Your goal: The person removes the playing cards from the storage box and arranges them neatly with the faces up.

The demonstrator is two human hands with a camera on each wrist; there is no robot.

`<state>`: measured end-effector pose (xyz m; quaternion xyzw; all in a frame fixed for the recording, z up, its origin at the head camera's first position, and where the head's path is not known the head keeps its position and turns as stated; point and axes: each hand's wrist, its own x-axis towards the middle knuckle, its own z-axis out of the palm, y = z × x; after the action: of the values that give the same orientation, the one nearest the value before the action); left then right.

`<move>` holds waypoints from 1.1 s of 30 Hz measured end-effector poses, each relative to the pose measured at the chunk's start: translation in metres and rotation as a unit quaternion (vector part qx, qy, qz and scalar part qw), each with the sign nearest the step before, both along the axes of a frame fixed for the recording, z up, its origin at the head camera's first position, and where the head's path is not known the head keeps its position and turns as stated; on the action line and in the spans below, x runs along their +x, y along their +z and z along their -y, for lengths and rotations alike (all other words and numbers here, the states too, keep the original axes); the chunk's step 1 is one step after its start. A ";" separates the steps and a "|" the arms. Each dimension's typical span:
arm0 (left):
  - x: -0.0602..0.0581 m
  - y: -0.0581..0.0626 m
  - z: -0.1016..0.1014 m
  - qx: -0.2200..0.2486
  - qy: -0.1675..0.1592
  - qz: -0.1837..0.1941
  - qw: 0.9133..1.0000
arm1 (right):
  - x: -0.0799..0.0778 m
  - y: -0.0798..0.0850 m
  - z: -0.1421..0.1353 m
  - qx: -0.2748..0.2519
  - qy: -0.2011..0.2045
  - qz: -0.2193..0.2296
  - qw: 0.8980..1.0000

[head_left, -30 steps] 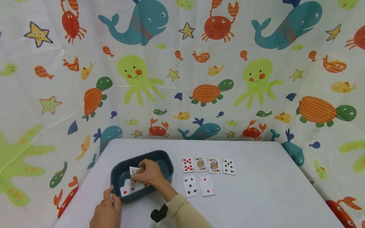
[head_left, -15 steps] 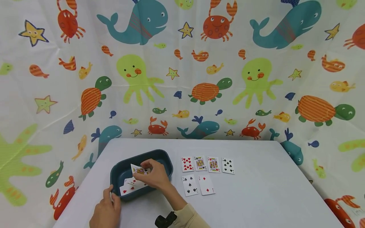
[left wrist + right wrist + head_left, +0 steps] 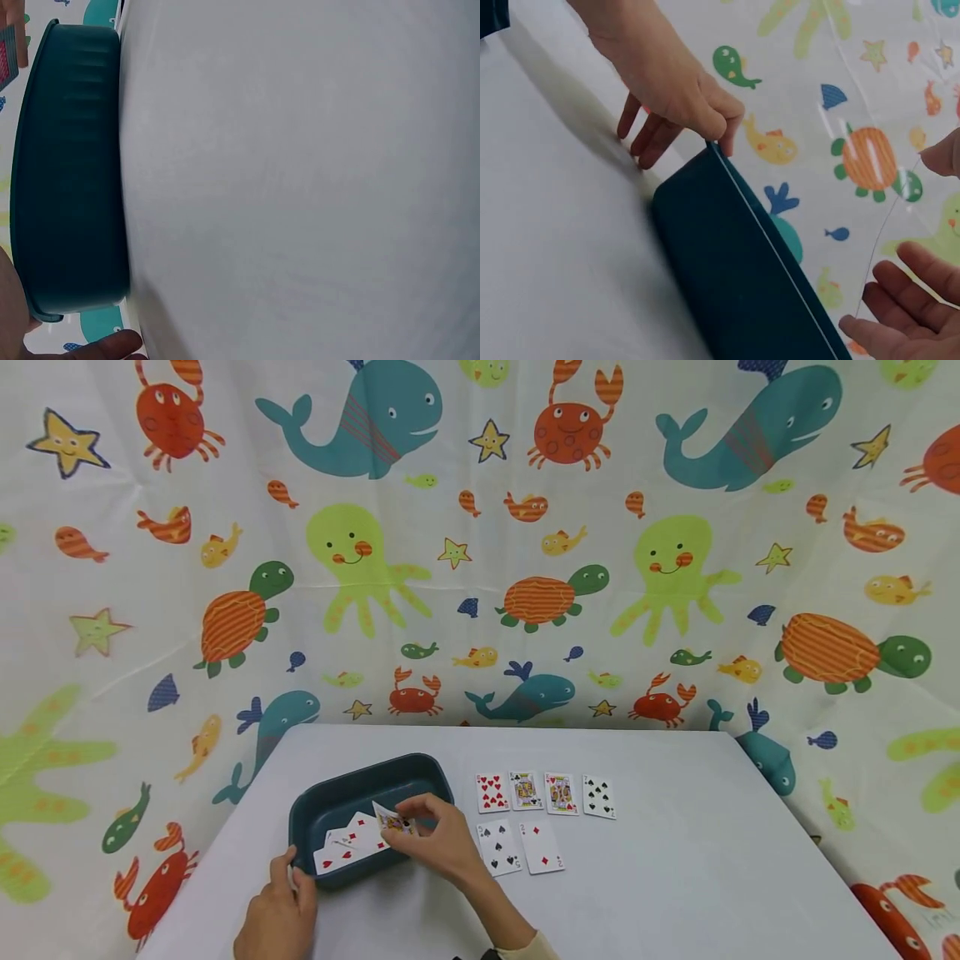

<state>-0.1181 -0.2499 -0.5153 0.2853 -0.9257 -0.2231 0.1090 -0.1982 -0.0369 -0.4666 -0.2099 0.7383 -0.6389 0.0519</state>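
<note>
A dark teal plastic bin stands on the white table, with several playing cards lying face up inside. My left hand grips its near left corner; in the right wrist view the thumb and finger of that left hand pinch the rim. Over the bin's near right side, my right hand holds a face card by its edges, slightly bowed. The right wrist view shows this card nearly edge-on between thumb and fingers. A patterned card back shows beside the bin in the left wrist view.
Right of the bin, playing cards lie face up in two rows. The back row has a heart card, two face cards and a spade card. In front lie another spade card and a diamond card. A sea-animal curtain hangs behind.
My right hand has moved right and toward me with the face card, from the bin's middle to near its right rim. The left hand has stayed at the bin's corner.
</note>
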 end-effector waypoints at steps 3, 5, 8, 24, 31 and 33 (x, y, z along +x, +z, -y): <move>0.000 -0.001 0.001 0.001 -0.001 0.002 1.000 | 0.003 -0.002 -0.009 -0.015 0.007 0.006 1.000; 0.001 -0.002 0.002 0.004 -0.003 0.005 1.000 | 0.004 -0.003 -0.016 -0.023 0.011 0.006 1.000; 0.002 -0.003 0.002 0.006 -0.005 0.007 1.000 | 0.007 -0.003 -0.025 -0.021 0.014 0.005 1.000; 0.003 0.000 0.003 0.005 -0.001 0.005 1.000 | 0.015 -0.008 -0.073 0.044 0.012 -0.020 0.999; 0.003 0.001 0.000 0.002 0.001 0.001 1.000 | 0.018 -0.013 -0.096 0.061 0.010 -0.026 0.998; 0.003 0.000 0.000 0.001 0.001 0.000 1.000 | 0.019 -0.015 -0.103 0.065 0.007 -0.034 0.997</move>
<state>-0.1148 -0.2494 -0.5150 0.2864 -0.9250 -0.2244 0.1093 -0.1792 0.0664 -0.4817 -0.2331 0.7783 -0.5813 0.0448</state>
